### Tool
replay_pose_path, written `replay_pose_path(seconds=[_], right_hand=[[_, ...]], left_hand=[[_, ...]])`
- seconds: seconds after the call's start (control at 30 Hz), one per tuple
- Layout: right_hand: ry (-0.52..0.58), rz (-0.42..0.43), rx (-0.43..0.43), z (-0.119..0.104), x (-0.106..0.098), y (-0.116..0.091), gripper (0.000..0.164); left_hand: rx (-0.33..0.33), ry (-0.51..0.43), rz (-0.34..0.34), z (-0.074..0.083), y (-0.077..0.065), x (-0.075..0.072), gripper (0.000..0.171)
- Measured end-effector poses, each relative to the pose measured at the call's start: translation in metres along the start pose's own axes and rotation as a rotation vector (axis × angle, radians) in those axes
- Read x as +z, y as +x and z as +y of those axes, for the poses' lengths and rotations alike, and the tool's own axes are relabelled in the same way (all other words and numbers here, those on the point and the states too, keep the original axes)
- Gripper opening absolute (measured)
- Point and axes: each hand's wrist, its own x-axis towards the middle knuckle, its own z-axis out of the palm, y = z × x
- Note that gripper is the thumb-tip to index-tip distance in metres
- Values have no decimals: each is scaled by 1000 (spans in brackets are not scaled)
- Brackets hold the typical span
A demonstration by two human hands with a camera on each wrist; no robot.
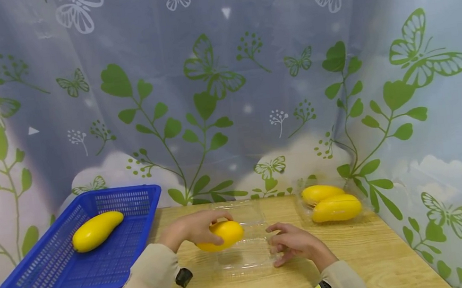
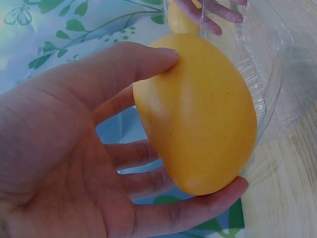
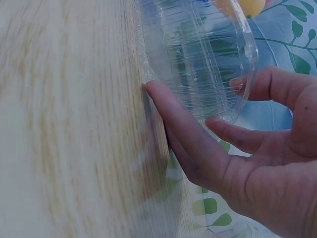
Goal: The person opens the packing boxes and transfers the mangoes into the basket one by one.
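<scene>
My left hand (image 1: 195, 227) grips a yellow mango (image 1: 230, 232), thumb on one side and fingers around the other. The left wrist view shows the smooth, lightly speckled mango (image 2: 198, 119) close up. Under and beside it, an opened clear plastic box (image 1: 244, 259) lies on the table. The mango is held over the box's left part. At the box's right end, my right hand (image 1: 295, 243) holds its edge. In the right wrist view, the thumb is at the rim of the clear box (image 3: 198, 64) and the other fingers lie along its outside and base.
A blue plastic basket (image 1: 135, 205) stands on the left with one long yellow mango (image 1: 97, 231) in it. At the back right, two yellow mangoes (image 1: 336, 209) sit in another clear box. Patterned curtains (image 1: 225, 92) rise behind the wooden table (image 1: 313, 267).
</scene>
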Motion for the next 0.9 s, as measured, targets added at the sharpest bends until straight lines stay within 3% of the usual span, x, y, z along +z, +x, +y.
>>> replay_pose_path(seconds=[0.23,0.6,0.9], right_hand=[[8,-8,-5,1,1,0,62],[-6,3,-3,-1,0,1,63],[-9,1,-2,-2,0,-1,63]], left_hand=[[-30,-30,-5,-3,-3,-1,56],[-12,-60,18,-4,-12,-9,55],[-8,-14,27,-8,-19,-17,53]])
